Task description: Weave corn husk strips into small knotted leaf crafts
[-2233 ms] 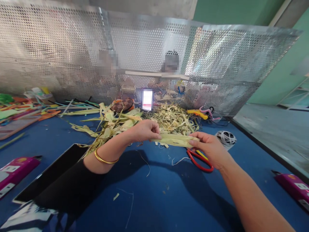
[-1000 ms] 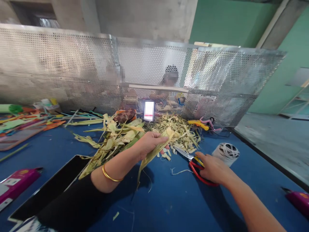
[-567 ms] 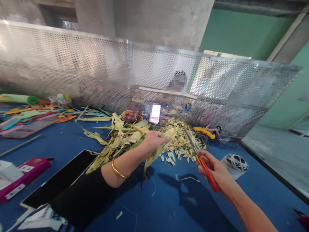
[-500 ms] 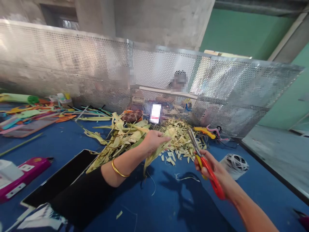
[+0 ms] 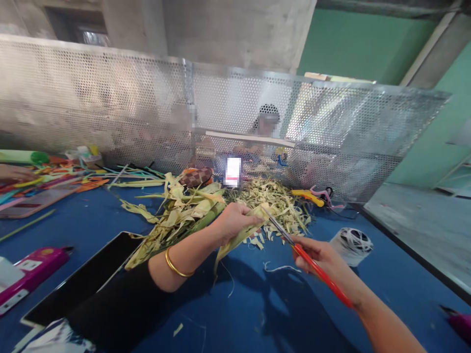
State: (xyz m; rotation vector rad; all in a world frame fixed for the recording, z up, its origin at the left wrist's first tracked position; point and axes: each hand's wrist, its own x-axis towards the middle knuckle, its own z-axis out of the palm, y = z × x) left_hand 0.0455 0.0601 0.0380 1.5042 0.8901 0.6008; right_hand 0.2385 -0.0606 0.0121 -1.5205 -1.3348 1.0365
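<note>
My left hand [image 5: 235,223] pinches a pale green corn husk [image 5: 235,244], whose long tail hangs down toward the table. Red-handled scissors [image 5: 319,268] are gripped in my right hand [image 5: 312,252]. Their blades reach up and left, and the tips meet the husk's upper end; I cannot tell whether they are closed on it. Behind the hands lies a heap of cut husk scraps [image 5: 283,201]. Whole dried husks [image 5: 180,215] are piled to the left of it.
A spool of white string [image 5: 351,245] stands at right. A black tablet [image 5: 81,279] and purple power strip [image 5: 33,277] lie left. A lit phone screen [image 5: 233,171] faces me before a perforated metal screen [image 5: 235,98]. Another person's hand [image 5: 14,173] is over colourful strips at far left.
My right hand let go of the husk, picked up the scissors from the table and brought their blades left to the husk's end. My left hand kept the husk. A hand appeared at far left.
</note>
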